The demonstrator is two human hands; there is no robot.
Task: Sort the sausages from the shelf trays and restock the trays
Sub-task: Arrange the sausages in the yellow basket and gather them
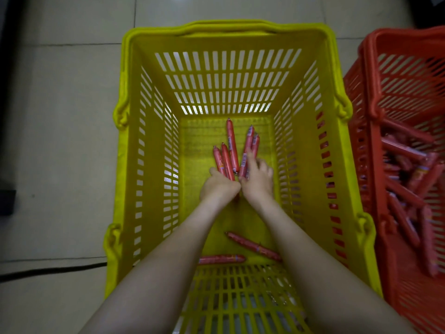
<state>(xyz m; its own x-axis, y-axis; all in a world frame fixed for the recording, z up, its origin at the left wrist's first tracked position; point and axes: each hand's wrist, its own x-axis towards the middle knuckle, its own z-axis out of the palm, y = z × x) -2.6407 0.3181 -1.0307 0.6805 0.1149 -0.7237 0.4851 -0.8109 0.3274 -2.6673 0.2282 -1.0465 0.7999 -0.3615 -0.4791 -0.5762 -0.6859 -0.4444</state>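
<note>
While both arms reach down into the yellow basket (149, 165) on the tiled floor (60, 141), the left hand (220, 186) grips a bunch of red sausages (228, 155) by their near ends and the blurred right hand (257, 179) touches two more, its grip unclear, with two loose sausages (252, 247) near the front wall.

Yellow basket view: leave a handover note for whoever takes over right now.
Left hand grips a bunch of sausages on the yellow basket floor; right hand touches the bunch, its grip blurred.
Two loose sausages lie nearer the person.
The red basket on the right holds a pile of sausages.
Done: sausages are in baskets.
Left: gather the loose ones; trays are out of view.
</note>
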